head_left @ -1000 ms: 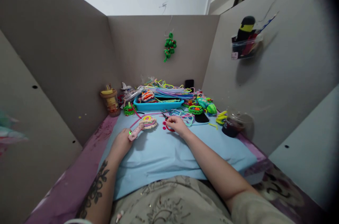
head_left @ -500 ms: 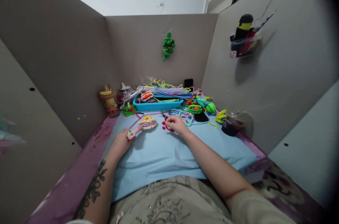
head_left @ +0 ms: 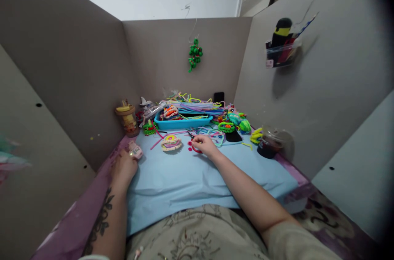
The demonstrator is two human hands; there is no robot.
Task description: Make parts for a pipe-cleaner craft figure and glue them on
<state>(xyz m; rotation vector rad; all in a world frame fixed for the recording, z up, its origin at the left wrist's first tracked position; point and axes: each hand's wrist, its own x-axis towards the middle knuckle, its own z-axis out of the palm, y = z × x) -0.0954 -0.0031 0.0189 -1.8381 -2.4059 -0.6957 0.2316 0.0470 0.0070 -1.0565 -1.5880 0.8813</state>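
My left hand [head_left: 124, 166] is closed round a small pink tool [head_left: 134, 150] at the left edge of the light blue cloth [head_left: 191, 178]. A round woven piece of pink, yellow and cream pipe cleaners [head_left: 171, 142] lies on the cloth just to the right of that tool, with nothing touching it. On the far side of the woven piece my right hand [head_left: 205, 145] rests on the cloth, fingers curled over red-handled scissors [head_left: 193, 148].
A blue tray [head_left: 183, 122] piled with pipe cleaners stands at the back. To its left is a yellow lidded jar [head_left: 128, 119], and to its right lie green craft figures [head_left: 240, 122]. A dark cup [head_left: 268, 145] stands at the right edge. Grey cardboard walls [head_left: 76, 71] enclose three sides.
My left hand has pulled left with the pink tool to the cloth's edge, away from the woven piece. The right hand has stayed on the scissors.
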